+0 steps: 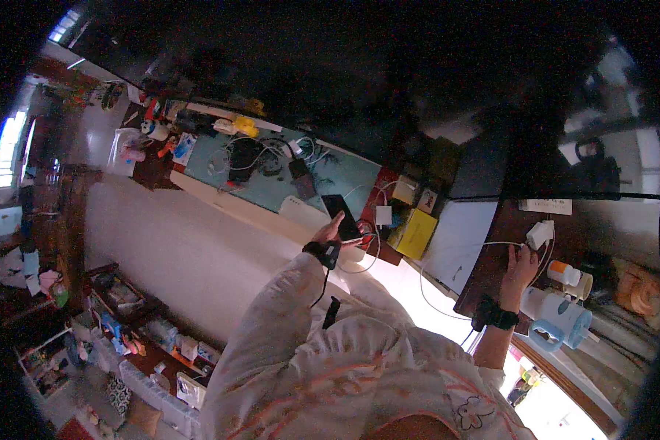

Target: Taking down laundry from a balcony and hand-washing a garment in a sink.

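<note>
My left hand (328, 231) holds a dark-screened smartphone (341, 216) above the edge of the low cabinet. Over the dark wooden surface on the right, my right hand (520, 269) has its fingertips around a white cable (495, 243), close to its end. Right beside those fingers is a white charger plug (538, 235); whether the cable end sits in it cannot be made out. The cable runs leftward and loops down. Both wrists carry black bands with small devices.
A light-blue-lidded jug (558, 319) and a white bottle with an orange label (564, 272) stand near my right hand. A yellow box (413, 234) and a white adapter (383, 215) lie centrally. Tangled cables and a power strip (301, 177) cover part of the glass top (269, 192).
</note>
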{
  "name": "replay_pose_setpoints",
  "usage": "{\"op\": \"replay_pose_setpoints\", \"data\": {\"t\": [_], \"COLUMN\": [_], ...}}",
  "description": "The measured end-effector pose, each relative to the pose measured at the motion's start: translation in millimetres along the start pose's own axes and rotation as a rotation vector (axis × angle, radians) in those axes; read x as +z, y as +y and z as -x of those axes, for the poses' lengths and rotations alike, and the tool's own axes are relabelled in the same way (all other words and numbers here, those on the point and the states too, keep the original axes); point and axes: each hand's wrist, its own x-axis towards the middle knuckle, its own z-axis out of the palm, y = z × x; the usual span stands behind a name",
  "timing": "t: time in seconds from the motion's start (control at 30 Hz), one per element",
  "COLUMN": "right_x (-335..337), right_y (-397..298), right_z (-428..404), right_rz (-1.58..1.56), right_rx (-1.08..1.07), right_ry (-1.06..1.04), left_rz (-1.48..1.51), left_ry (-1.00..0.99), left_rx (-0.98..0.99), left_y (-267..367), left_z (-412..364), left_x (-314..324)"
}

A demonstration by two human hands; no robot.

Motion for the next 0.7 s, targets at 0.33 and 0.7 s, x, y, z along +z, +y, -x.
{"op": "replay_pose_setpoints", "data": {"t": [0.33,0.7], "right_x": [-7.0,-1.5], "right_y": [8.3,-50.0], "right_z": [-2.2,39.4], "right_rz": [-0.117,0.133], "right_rx": [0.074,-0.153], "right_ry": [0.18,0.25], "left_rz": [-0.237,0.075], "left_ry": [0.4,0.046], "left_rx": [-0.14,-0.075], "left_y": [-37.3,61.5], "left_z": [-65.3,80.0], "left_x": [13.4,76.2]}}
